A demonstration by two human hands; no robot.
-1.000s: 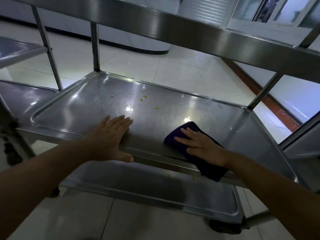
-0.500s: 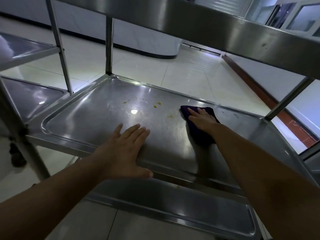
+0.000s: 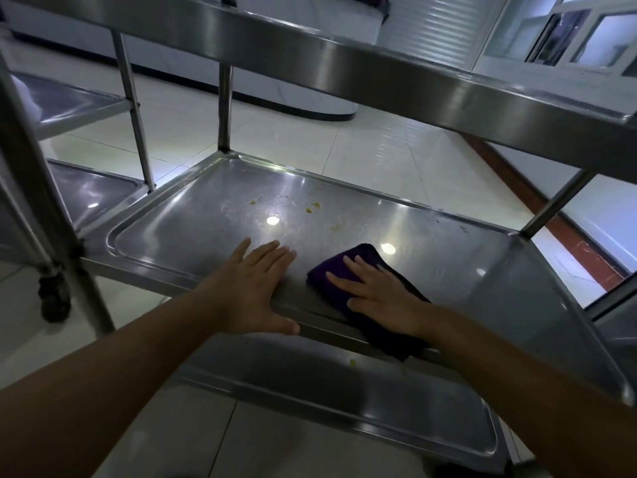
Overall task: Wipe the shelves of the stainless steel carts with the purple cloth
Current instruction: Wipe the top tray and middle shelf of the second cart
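Note:
The middle shelf (image 3: 193,215) of a stainless steel cart fills the view. Small yellow crumbs (image 3: 309,210) lie on it towards the back. The folded purple cloth (image 3: 336,272) lies at the shelf's near edge, its lower end hanging over the rim. My right hand (image 3: 379,298) presses flat on the cloth with straight, spread fingers. My left hand (image 3: 253,288) rests flat on the bare steel just left of it, thumb along the front rim.
The cart's top shelf (image 3: 344,60) crosses overhead and the bottom shelf (image 3: 327,384) lies under my arms. A second steel cart (image 3: 82,191) stands at the left, with a castor (image 3: 53,298) beside it. Pale tiled floor (image 3: 396,160) lies behind.
My right hand has pulled the cloth back from the far middle of the shelf to its near edge. The left hand stays planted at the front rim.

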